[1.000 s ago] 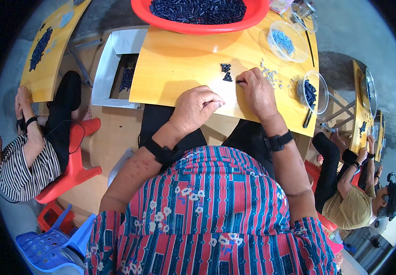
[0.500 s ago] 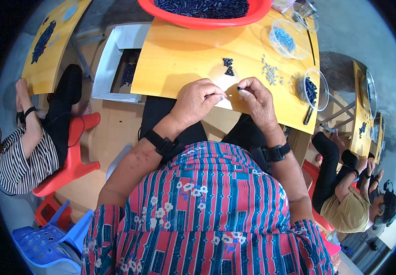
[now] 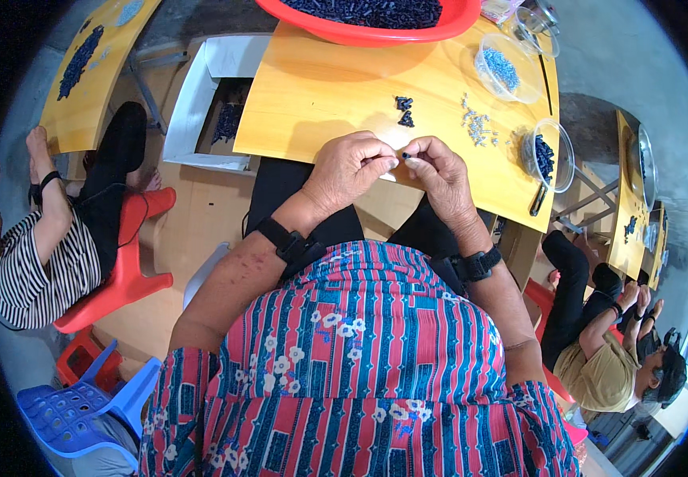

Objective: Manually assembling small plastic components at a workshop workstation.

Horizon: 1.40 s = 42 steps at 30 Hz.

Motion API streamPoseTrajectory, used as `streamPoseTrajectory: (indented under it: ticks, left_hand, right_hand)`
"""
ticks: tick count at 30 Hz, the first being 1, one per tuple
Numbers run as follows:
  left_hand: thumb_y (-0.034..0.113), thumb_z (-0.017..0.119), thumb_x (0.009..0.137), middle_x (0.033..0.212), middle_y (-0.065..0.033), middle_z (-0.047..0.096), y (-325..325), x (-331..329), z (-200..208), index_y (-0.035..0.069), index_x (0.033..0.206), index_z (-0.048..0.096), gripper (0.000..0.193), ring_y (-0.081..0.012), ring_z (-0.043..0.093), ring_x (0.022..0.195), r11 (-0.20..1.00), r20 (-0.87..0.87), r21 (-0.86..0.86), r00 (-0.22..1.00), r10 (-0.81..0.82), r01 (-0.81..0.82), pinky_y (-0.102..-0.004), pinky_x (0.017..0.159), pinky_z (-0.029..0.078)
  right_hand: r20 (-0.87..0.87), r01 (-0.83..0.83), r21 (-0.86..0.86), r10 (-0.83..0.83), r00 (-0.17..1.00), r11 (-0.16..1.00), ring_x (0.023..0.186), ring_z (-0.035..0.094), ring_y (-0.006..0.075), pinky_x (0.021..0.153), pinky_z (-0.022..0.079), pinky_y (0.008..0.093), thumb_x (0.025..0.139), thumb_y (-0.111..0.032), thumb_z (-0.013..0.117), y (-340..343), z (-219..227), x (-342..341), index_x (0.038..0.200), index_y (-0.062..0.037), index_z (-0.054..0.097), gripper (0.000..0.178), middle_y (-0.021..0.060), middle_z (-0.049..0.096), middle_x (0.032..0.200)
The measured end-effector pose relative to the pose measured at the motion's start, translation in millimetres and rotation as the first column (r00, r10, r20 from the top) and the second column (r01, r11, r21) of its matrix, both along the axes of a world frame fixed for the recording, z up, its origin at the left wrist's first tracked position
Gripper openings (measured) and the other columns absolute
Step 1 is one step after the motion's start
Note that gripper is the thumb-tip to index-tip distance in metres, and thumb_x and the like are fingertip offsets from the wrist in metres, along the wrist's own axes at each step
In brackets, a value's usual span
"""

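Over the front edge of the yellow table [image 3: 312, 103], my two hands almost meet. My right hand [image 3: 444, 181] pinches a small black tubular piece [image 3: 405, 156] between thumb and forefinger. Closed in a pinch too, my left hand [image 3: 352, 168] points its fingertips at that piece; whatever it holds is too small to make out. Just beyond lies a little pile of black pieces [image 3: 405, 118]. Small silvery pieces [image 3: 478, 127] are scattered to its right. A clear tub of black pieces [image 3: 544, 157] stands near the table's right edge.
A red basin [image 3: 336, 33] full of black pieces stands at the back. A clear bowl [image 3: 487, 79] holds bluish pieces. A dark-handled tool [image 3: 538, 200] lies by the right edge. A white box [image 3: 189, 119] is left of the table. Other people sit at tables on both sides.
My hands have come closer together, the right one moving left with the black piece up to my left fingertips. The whole view has shifted slightly.
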<state>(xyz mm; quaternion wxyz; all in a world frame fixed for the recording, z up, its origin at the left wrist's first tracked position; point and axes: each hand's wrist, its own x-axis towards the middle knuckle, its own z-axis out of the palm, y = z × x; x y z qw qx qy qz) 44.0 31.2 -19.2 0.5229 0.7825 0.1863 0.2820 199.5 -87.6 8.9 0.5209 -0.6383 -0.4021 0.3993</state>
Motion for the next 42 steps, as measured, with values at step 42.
streamPoseTrajectory:
  ticks: [42]
  left_hand:
    - [0.006,0.068,0.086,0.076,-0.0052,0.06,3.6,-2.5,5.6,0.0,0.093,0.069,0.009,-0.0132,0.058,0.071,0.984,-0.007,-0.165,0.997,-0.076,0.074,-0.0266,0.065,0.047]
  right_hand:
    - [0.054,0.056,0.035,-0.058,0.997,0.998,0.087,0.065,0.0103,0.079,0.054,0.0245,0.083,0.005,0.071,3.3,-1.5,-0.6,0.094,-0.0008,0.07,0.012,0.0035,0.068,0.091]
